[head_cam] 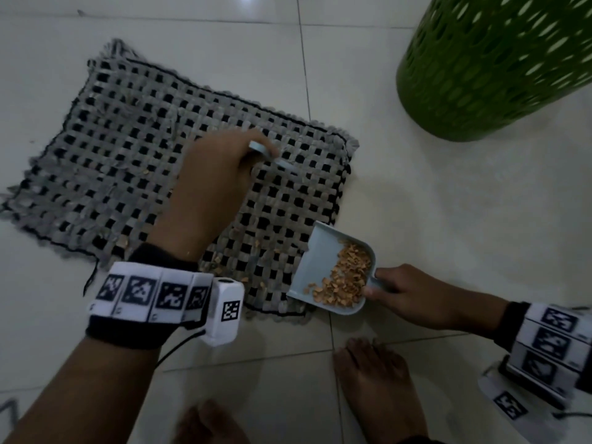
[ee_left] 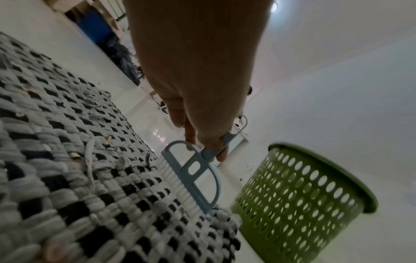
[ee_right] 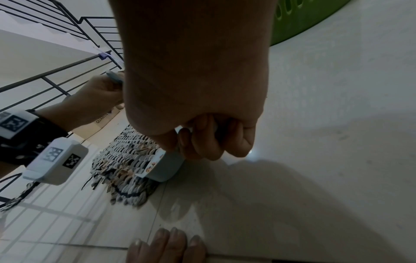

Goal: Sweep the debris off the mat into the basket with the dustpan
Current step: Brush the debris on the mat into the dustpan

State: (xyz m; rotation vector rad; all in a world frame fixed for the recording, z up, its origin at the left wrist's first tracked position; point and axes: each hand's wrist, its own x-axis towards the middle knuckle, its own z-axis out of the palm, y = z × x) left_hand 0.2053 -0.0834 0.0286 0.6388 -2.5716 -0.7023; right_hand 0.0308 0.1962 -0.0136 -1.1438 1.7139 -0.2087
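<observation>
Left hand (head_cam: 211, 184) gripping brush (ee_left: 191, 176) handle over mat (head_cam: 128, 161), right hand (head_cam: 413, 296) closed around debris-filled dustpan (head_cam: 323, 261) handle

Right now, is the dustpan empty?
No, the dustpan, which the right hand holds by its handle at the mat edge, carries a pile of orange-brown debris.

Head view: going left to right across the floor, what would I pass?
Woven mat → left hand holding the brush → dustpan of debris → right hand → green basket.
</observation>
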